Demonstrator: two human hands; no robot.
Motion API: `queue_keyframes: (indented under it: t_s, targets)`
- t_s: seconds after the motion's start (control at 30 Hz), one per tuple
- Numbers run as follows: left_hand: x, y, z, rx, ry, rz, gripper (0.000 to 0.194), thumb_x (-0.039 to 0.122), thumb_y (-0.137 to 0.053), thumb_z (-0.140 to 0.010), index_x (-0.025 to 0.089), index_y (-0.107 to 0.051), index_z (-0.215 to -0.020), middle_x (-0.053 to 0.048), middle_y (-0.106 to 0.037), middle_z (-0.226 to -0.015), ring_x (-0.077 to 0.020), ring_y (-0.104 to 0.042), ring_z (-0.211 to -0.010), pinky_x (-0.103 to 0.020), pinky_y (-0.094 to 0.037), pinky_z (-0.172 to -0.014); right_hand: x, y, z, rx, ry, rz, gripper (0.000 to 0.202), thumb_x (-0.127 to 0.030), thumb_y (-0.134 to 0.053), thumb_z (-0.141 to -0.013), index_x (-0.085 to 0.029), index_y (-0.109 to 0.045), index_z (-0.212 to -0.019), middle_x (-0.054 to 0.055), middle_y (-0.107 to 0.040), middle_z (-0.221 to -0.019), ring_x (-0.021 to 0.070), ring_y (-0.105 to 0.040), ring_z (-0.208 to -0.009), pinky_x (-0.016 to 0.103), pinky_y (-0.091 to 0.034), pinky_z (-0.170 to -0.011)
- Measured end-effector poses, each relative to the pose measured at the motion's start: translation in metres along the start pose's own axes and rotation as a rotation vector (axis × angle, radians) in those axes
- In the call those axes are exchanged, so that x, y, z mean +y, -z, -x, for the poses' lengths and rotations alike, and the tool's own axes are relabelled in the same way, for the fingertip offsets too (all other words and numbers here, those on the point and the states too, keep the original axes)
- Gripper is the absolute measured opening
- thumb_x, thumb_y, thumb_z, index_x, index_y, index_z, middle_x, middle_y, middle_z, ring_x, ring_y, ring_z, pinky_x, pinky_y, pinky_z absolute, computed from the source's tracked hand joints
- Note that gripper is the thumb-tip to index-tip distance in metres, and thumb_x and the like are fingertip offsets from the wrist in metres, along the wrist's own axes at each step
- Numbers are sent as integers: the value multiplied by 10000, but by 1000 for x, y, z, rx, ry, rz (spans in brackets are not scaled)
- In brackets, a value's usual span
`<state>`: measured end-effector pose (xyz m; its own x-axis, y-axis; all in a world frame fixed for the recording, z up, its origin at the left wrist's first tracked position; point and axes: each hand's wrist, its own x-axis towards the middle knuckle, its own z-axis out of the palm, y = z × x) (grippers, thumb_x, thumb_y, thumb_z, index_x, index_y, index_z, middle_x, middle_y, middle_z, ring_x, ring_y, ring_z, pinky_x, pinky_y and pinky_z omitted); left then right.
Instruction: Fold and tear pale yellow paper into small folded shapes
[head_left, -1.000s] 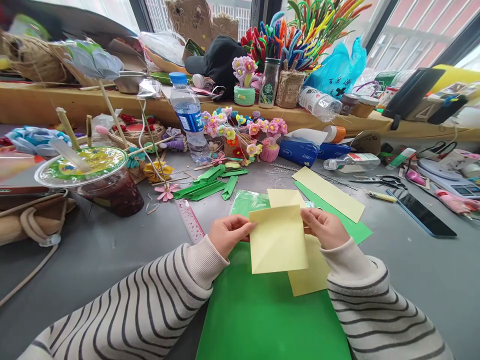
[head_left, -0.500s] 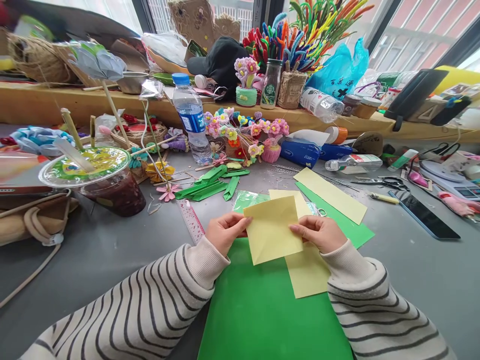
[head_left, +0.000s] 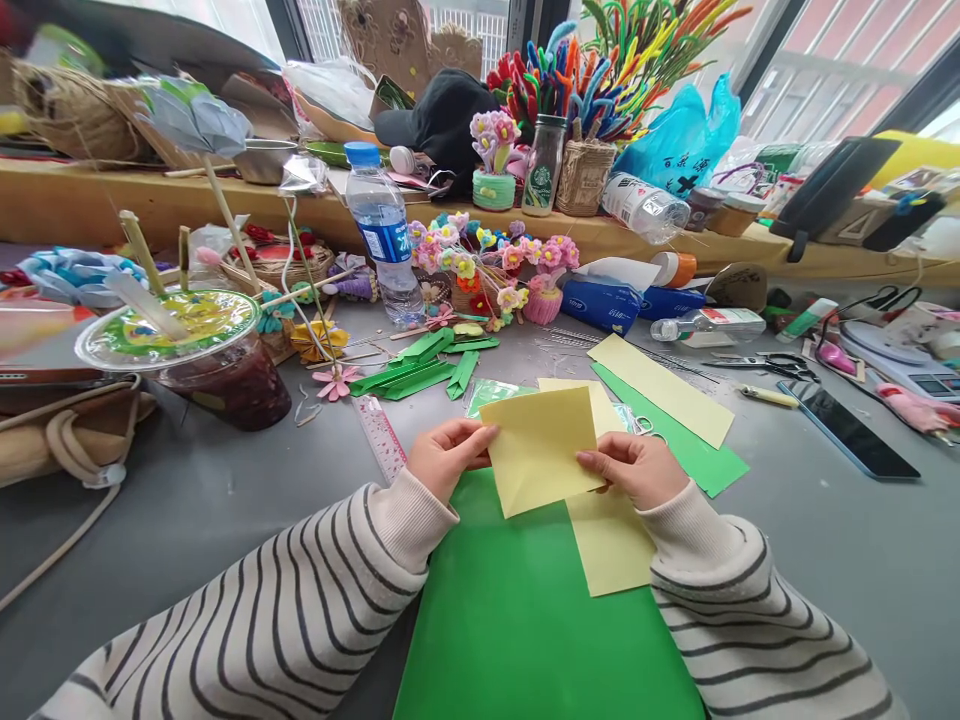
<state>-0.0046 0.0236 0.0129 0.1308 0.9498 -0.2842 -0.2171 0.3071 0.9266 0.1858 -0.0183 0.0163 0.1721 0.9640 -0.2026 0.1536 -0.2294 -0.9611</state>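
Note:
Both my hands hold up one square sheet of yellow paper (head_left: 544, 450), tilted a little and lifted above the table. My left hand (head_left: 448, 456) pinches its left edge between thumb and fingers. On the opposite edge, my right hand (head_left: 634, 466) grips it the same way. Below lies a large green sheet (head_left: 540, 620), with another yellow piece (head_left: 611, 550) resting on it, partly covered by the held square and my right hand. A yellow strip (head_left: 664, 390) lies over a green strip (head_left: 709, 470) beyond my right hand.
Folded green paper pieces (head_left: 412, 370) and a pink-patterned ruler (head_left: 380, 435) lie to the left. A lidded drink cup (head_left: 232, 385) and a water bottle (head_left: 384, 240) stand further left. Scissors (head_left: 780, 364) and a phone (head_left: 847, 430) are at the right. Craft flowers (head_left: 495, 260) crowd the back.
The held yellow square has tipped slightly, its top left corner shifting left and its lower edge rising a little. Both hands keep their hold; my left hand has moved slightly left.

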Motion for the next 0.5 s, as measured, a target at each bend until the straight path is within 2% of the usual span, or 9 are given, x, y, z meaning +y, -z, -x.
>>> queue_keyframes:
  t_s: [0.2, 0.5]
  targets:
    - [1, 1, 1, -141, 14, -88, 226, 302, -702, -480, 124, -631, -600, -1, -627, -576, -106, -570, -534, -202, -494, -517, 0, 1, -1, 21, 8, -68, 242, -378, -683, -487, -156, -586, -484, -24, -510, -458, 77, -447, -420, 213, -448, -402]
    - [-3, 3, -1, -122, -9, -106, 223, 308, -680, -527, 107, -597, -579, 5, -598, -557, -104, -566, -534, -194, -501, -499, -2, 4, -3, 61, 27, -96, 216, -331, -682, -526, -151, -609, -618, -4, -589, -558, 86, -534, -464, 209, -455, -483]
